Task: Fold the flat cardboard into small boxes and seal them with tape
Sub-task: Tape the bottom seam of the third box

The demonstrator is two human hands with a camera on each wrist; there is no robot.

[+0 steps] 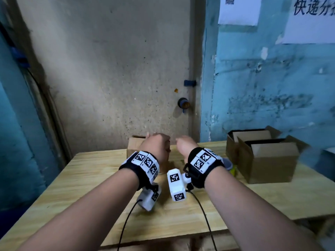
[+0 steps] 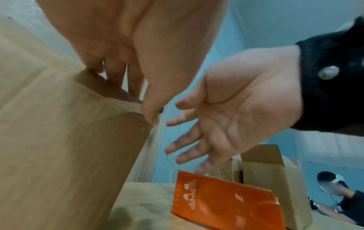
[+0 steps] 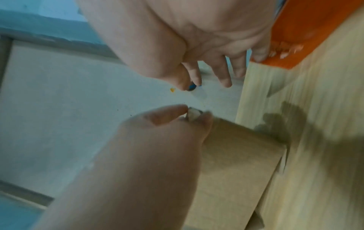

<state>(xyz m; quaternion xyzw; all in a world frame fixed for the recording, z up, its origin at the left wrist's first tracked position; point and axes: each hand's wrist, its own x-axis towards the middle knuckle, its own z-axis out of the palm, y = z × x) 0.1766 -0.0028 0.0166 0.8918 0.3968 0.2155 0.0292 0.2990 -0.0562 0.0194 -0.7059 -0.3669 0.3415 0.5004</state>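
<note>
Two hands were raised over the far edge of the wooden desk (image 1: 108, 178), close together but apart. Your left hand (image 1: 155, 144) rested on the top of a small cardboard box (image 1: 133, 145) that stood at the desk's far edge against the grey wall. In the left wrist view, its fingers (image 2: 116, 73) reached over the box's upper edge and its thumb lay against the near corner. In the right wrist view, the thumb and forefinger of that hand met on a small pale object at the box top; blur prevented identification of it.

Your right hand (image 1: 184, 144) hung just beside the left and held nothing. Its fingers (image 2: 183, 140) were spread and relaxed, palm turned toward the box, as the left wrist view showed.

An orange flat pack (image 2: 226, 200) with white lettering lay on the desk beneath your right hand. Two open cardboard boxes (image 1: 268, 158) stood on the right side of the desk, flaps up, well apart from the small box. A grey and yellow object (image 1: 230, 165) lay between your right wrist and those boxes; it was mostly hidden. Another person (image 2: 338, 196) was seated in the background of the left wrist view.
</note>
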